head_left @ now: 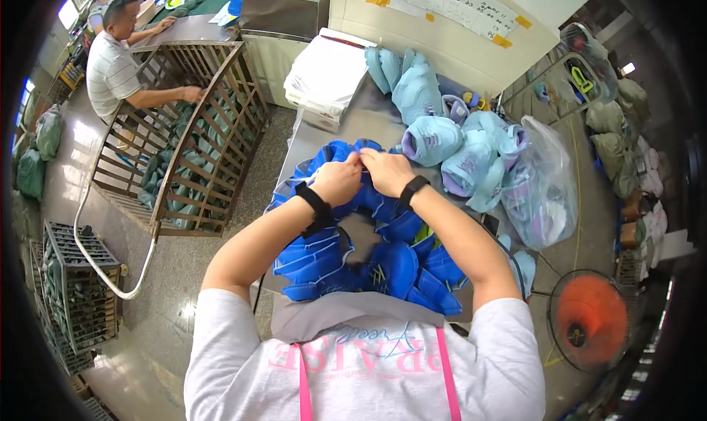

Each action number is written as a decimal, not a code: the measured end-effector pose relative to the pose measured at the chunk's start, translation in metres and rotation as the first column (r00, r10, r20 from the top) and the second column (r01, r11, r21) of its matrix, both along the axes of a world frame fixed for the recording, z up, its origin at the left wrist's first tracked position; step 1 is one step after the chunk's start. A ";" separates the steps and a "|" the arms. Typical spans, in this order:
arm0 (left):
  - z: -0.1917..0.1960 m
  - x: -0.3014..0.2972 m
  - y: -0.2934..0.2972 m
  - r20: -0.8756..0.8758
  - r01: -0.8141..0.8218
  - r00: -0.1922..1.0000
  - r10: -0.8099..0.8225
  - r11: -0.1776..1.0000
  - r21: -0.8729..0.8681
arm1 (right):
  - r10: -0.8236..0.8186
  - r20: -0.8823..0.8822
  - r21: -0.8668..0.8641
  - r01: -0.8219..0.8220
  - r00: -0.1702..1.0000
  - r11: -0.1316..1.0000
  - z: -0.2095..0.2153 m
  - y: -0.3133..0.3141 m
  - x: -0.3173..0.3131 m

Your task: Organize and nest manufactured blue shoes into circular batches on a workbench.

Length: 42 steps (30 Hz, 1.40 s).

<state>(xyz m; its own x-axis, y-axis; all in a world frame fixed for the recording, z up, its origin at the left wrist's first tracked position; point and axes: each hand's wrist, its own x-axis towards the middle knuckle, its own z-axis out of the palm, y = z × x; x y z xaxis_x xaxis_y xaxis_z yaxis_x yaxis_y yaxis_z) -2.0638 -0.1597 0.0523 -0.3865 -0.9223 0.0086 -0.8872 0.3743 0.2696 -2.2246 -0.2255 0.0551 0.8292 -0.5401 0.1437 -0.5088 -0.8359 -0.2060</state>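
My left hand (337, 182) and my right hand (387, 174) meet at the far side of a ring of blue shoe uppers (309, 263) on the metal table. The fingers of both are bent and pinched together, fingertips almost touching, on a blue upper at the ring's far edge. My hands partly hide the piece between them. The other blue uppers are packed side by side in a curve towards me, some with yellow-green parts showing. Just beyond my right hand lies a heap of light blue shoe uppers (433, 140) with lilac linings.
A stack of white paper (325, 71) lies at the table's far left. On the right is a clear plastic bag (545, 185) of light blue pieces, with an orange fan (589, 319) below. At left, a person (114, 71) reaches into a slatted cart (199, 145) of dark green pieces.
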 end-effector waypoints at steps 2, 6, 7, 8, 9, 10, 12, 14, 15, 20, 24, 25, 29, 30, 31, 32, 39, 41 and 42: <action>-0.012 0.002 -0.013 0.071 -0.052 0.996 0.051 0.998 0.018 | -0.038 -0.107 0.050 0.044 0.993 0.998 -0.007 -0.018 -0.014; -0.009 0.032 -0.009 0.044 -0.080 0.996 0.078 0.996 0.039 | -0.184 -0.128 0.082 0.196 0.974 0.977 0.025 -0.028 -0.102; -0.006 0.033 -0.011 0.051 -0.056 0.997 0.054 0.998 0.040 | -0.195 -0.129 0.061 0.204 0.972 0.977 0.028 -0.021 -0.124; -0.004 0.028 -0.014 0.043 -0.040 0.998 0.038 0.998 0.054 | -0.181 -0.139 0.011 0.185 0.974 0.983 0.029 -0.010 -0.141; -0.003 0.013 -0.017 0.077 -0.006 0.997 0.003 0.999 0.037 | -0.204 -0.192 -0.022 0.204 0.960 0.979 0.030 0.005 -0.148; -0.004 -0.004 -0.020 0.109 0.028 0.994 -0.030 0.999 0.020 | -0.203 -0.207 -0.078 0.191 0.957 0.979 0.033 0.015 -0.149; -0.009 -0.040 -0.024 0.119 0.280 0.958 -0.263 0.945 -0.169 | -0.190 -0.213 -0.153 0.159 0.958 0.975 0.044 0.027 -0.138; -0.021 -0.060 -0.026 0.070 0.391 0.920 -0.386 0.893 -0.222 | -0.165 -0.216 -0.164 0.131 0.962 0.978 0.054 0.031 -0.126; -0.035 -0.067 -0.026 0.153 0.370 0.926 -0.345 0.913 -0.175 | -0.114 -0.173 -0.172 0.084 0.978 0.982 0.060 0.031 -0.117; -0.048 -0.045 -0.025 0.220 0.360 0.919 -0.328 0.924 -0.125 | 0.059 -0.140 0.045 -0.053 0.988 0.998 0.046 0.049 -0.102; -0.007 0.004 0.014 0.060 0.307 0.952 -0.301 0.925 -0.223 | -0.148 -0.241 0.145 0.187 0.959 0.972 0.030 0.054 -0.148; -0.005 0.011 0.023 0.047 0.287 0.957 -0.286 0.919 -0.271 | -0.237 -0.302 0.163 0.296 0.923 0.941 0.030 0.049 -0.166; -0.009 0.002 0.033 0.016 0.256 0.966 -0.257 0.948 -0.188 | -0.292 -0.344 0.187 0.370 0.892 0.910 0.040 0.053 -0.175; -0.012 -0.003 0.034 0.072 0.274 0.961 -0.267 0.955 -0.111 | -0.276 -0.419 0.224 0.393 0.865 0.892 0.047 0.051 -0.172; -0.015 -0.008 0.036 0.069 0.265 0.964 -0.258 0.958 -0.112 | -0.256 -0.492 0.256 0.420 0.832 0.871 0.052 0.049 -0.169; -0.019 -0.013 0.038 0.156 0.283 0.951 -0.267 0.955 -0.092 | -0.265 -0.493 0.321 0.456 0.829 0.830 0.054 0.046 -0.169; -0.052 -0.025 0.018 0.300 0.178 0.947 -0.116 0.966 -0.187 | -0.246 -0.521 0.165 0.379 0.818 0.911 0.059 0.062 -0.154; -0.058 -0.028 0.013 0.202 0.160 0.971 -0.125 0.973 -0.165 | -0.243 -0.529 0.042 0.311 0.813 0.949 0.057 0.064 -0.144; -0.060 -0.032 0.012 0.232 0.185 0.961 -0.147 0.971 -0.149 | -0.220 -0.538 -0.010 0.254 0.814 0.967 0.052 0.063 -0.140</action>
<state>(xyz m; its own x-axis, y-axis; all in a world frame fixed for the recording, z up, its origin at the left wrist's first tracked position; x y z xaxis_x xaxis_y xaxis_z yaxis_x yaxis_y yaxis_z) -2.0961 -0.1480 -0.0080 -0.5438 -0.8373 0.0560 -0.8387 0.5446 -0.0024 -2.3650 -0.1622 0.1075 0.6123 -0.7231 -0.3196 -0.7343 -0.6700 0.1090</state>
